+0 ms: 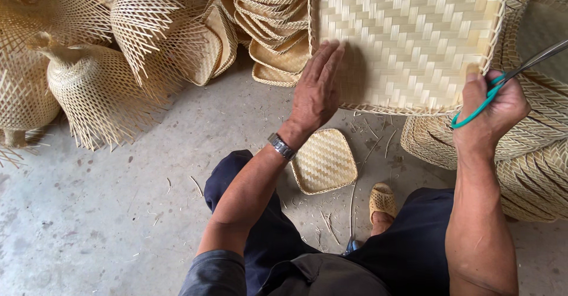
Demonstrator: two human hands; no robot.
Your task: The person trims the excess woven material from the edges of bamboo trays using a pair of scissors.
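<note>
Two hands at work — left hand fingers flat on woven tray, right hand fingers curled around green-handled scissors

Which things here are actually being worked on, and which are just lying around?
In hand:
- large woven tray, left hand flat on it
- green-handled scissors in right hand, at the tray's edge

Lying about:
- small woven tray on floor
- stacked trays
- unfinished baskets
- bamboo scraps

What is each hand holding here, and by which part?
The right hand holds scissors by their green loop handles, thumb on the woven tray's rim. The left hand grasps nothing; it lies flat against the tray.
</note>
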